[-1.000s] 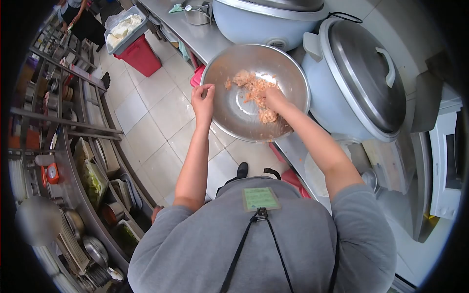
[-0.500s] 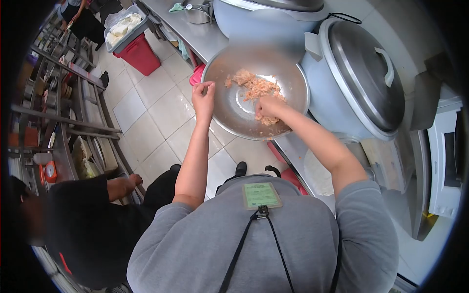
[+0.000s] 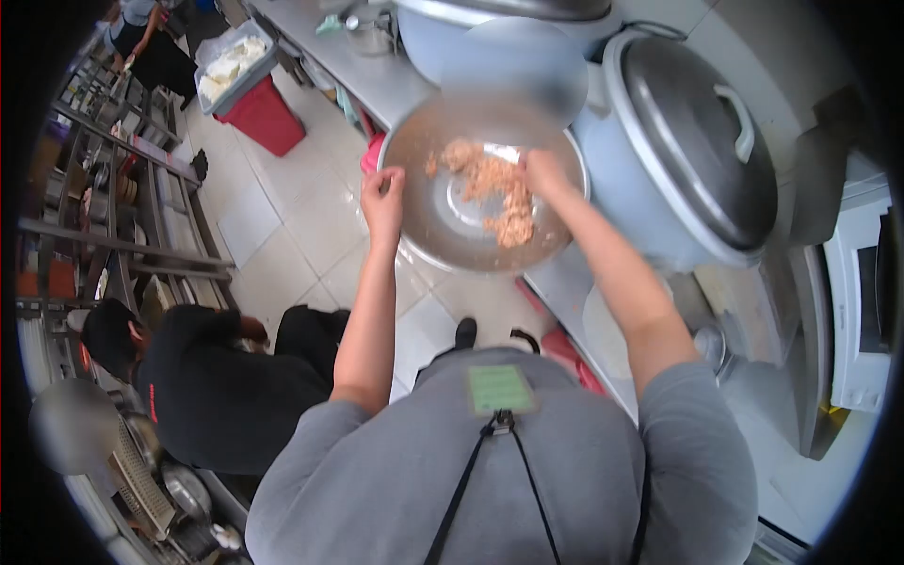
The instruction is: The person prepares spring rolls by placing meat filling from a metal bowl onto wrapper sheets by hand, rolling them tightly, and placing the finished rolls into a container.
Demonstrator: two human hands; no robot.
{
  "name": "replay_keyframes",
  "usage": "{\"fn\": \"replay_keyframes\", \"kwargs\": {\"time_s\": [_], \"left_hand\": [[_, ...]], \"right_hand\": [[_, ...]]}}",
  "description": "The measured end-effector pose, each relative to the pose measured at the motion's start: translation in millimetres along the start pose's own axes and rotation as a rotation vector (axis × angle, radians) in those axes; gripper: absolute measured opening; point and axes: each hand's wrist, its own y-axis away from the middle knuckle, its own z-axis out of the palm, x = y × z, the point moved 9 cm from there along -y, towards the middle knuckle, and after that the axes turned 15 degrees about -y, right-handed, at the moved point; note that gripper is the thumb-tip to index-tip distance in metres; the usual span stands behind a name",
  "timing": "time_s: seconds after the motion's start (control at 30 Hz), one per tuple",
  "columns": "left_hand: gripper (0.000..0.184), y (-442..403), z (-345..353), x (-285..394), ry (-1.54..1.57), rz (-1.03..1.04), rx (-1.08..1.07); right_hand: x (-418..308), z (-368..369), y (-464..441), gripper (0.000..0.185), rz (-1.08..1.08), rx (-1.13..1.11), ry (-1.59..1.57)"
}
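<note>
A wide metal mixing bowl (image 3: 414,231) stands in front of me, tilted slightly in view. Inside it lies a loose orange-pink minced mixture (image 3: 485,179), spread in a curved band with a lump at the near end. My left hand (image 3: 382,202) is closed at the bowl's left rim, thumb and fingers pinched on the edge. Inside the bowl, my right hand (image 3: 546,174) has its fingers curled against the mixture's right side. Its fingertips are partly hidden and a little blurred.
Large pale-blue lidded pots (image 3: 659,169) crowd the bowl's right and far side. A red bin (image 3: 268,122) carries a grey tub (image 3: 235,71) of white food. A co-worker in black (image 3: 235,386) bends close on my left, beside metal shelving (image 3: 122,250).
My right hand has moved away from me and right within the bowl, uncovering the near lump of mixture. My left hand stays at the rim. The co-worker in black has shifted and bent forward.
</note>
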Motion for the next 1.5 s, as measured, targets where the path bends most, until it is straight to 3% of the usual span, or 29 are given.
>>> {"fn": "replay_keyframes", "kwargs": {"time_s": [0.1,0.17,0.33,0.43,0.5,0.6,0.73,0.83,0.9,1.1,1.2,1.33,1.43,1.5], "left_hand": [[0.015,-4,0,4,-0.004,0.002,0.015],[0.015,-1,0,2,-0.024,-0.021,-0.007],[0.015,0,-2,3,-0.002,-0.032,0.005],[0.015,-1,0,1,0.013,-0.027,0.009],[0.015,-1,-1,1,0.007,-0.030,0.006],[0.015,-2,0,1,0.015,-0.027,0.013],[0.015,-1,-2,3,0.004,-0.019,0.002],[0.017,0,-3,9,-0.027,-0.006,-0.024],[0.017,-1,-1,5,-0.015,-0.011,-0.019],[0.016,-4,1,1,-0.010,0.034,0.002],[0.016,-7,5,-7,0.021,0.021,-0.001],[0.016,-4,3,-9,0.006,0.010,0.025],[0.014,-6,9,-18,0.086,-0.075,-0.031],[0.014,-4,9,-19,0.100,-0.087,-0.033]], "right_hand": [[1,-10,-5,0.017,-0.013,0.160,0.219],[14,24,-9,0.018,-0.144,-0.051,0.220],[26,67,15,0.013,-0.159,-0.305,0.276],[30,61,14,0.027,-0.067,-0.423,0.178],[22,74,26,0.046,-0.135,-0.496,0.282],[-7,91,61,0.061,-0.103,-0.544,0.426],[-16,95,65,0.050,-0.226,-0.586,0.444],[-4,85,48,0.044,-0.193,-0.446,0.345],[-10,92,39,0.032,-0.455,-0.363,0.093],[2,103,55,0.024,-0.252,-0.544,0.193],[-12,110,77,0.025,-0.301,-0.599,0.175],[-17,95,86,0.026,-0.287,-0.573,0.370],[-18,81,86,0.029,-0.353,-0.419,0.445],[5,94,81,0.036,-0.129,-0.557,0.522]]}}
